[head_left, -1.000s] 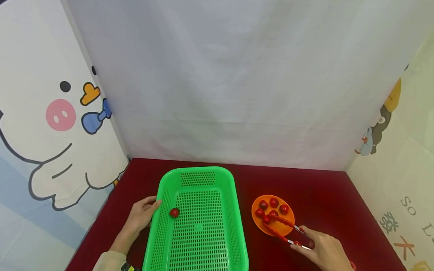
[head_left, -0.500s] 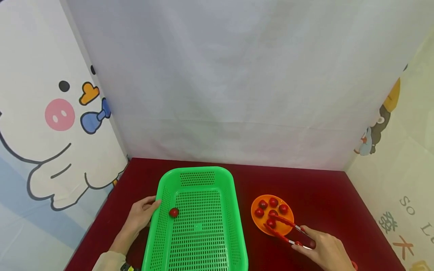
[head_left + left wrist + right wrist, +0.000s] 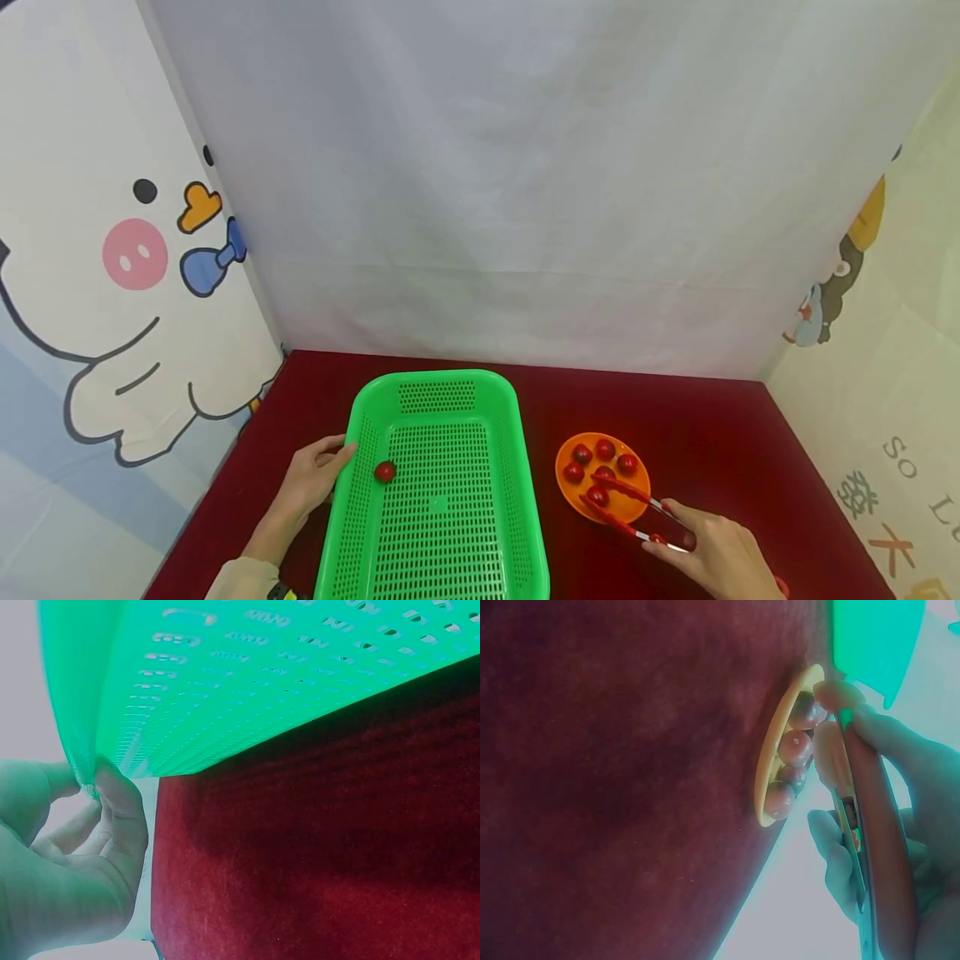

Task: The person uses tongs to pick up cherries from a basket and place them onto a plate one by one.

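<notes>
My left hand pinches the left rim of a green perforated plastic basket; thumb and fingers meet on that rim in the left wrist view. Inside the basket, near its left wall, lies one cherry tomato. My right hand grips a pair of tongs with red tips and metal handles. Their spread tips reach over an orange plate holding several cherry tomatoes. The nearest tomato sits between the tips, apparently not squeezed. In the right wrist view, fingers hide part of the tongs.
A dark red cloth covers the table, with the plate right of the basket. A white curtain hangs behind. Printed cloths stand at the left and right. Something red shows beside my right wrist.
The nearest tomato has shifted slightly toward the front right of the plate, and the tongs' tips have spread a little around it. My left hand and the basket stay put.
</notes>
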A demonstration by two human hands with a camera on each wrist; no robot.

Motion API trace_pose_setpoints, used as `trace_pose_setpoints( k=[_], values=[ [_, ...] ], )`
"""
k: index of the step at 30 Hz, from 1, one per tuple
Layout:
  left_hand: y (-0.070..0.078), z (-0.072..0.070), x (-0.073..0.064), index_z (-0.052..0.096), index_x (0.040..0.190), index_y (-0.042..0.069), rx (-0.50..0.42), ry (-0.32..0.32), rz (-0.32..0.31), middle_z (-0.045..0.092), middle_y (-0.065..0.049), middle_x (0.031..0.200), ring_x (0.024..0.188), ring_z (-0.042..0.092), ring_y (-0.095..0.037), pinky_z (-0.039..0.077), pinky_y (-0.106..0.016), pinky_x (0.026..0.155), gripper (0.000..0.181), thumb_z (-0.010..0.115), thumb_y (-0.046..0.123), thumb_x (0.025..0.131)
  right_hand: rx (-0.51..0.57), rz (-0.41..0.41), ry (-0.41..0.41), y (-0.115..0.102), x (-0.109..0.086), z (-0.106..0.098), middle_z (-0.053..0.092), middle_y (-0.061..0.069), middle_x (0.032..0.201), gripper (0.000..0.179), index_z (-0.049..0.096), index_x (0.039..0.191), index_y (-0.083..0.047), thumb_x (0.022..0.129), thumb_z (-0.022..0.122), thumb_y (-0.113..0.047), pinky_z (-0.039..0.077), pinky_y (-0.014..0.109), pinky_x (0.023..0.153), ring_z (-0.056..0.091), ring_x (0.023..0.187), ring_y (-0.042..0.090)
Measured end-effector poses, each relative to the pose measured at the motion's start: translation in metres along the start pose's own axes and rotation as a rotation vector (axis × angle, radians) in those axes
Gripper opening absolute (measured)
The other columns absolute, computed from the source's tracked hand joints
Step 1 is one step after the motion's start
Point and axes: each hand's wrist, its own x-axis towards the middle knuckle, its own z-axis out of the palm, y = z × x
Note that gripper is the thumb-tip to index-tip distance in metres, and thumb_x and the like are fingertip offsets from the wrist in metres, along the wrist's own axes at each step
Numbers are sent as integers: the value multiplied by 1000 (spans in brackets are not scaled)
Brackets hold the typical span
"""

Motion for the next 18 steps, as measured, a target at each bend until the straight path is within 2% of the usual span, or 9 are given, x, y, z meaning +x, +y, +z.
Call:
trace_pose_setpoints(
  k=[3, 10, 18],
  values=[
    [0, 0, 0, 46, 149, -7, -7, -2, 0, 72, -20, 108, 71, 71, -23, 59, -38, 62, 56, 59, 28, 107, -2, -19, 9, -2, 2, -3, 68, -9, 78, 70, 75, 123, -5, 76, 86, -56, 52, 27, 61, 50, 64, 8],
    [-1, 0, 0, 45, 149, -7, 0, 1, 1, 71, -22, 111, 72, 71, -22, 59, -37, 62, 57, 59, 29, 107, 4, -134, 149, -7, 4, -7, 63, -14, 72, 61, 78, 115, -9, 75, 88, -53, 44, 21, 54, 45, 60, 0],
    [0, 0, -1, 45, 149, -7, 8, 3, 6, 72, -20, 109, 71, 69, -21, 58, -37, 61, 57, 59, 29, 107, -18, -197, 230, -14, 10, -12, 55, -16, 65, 60, 78, 114, -7, 72, 93, -46, 43, 20, 53, 41, 59, 0]
  ],
)
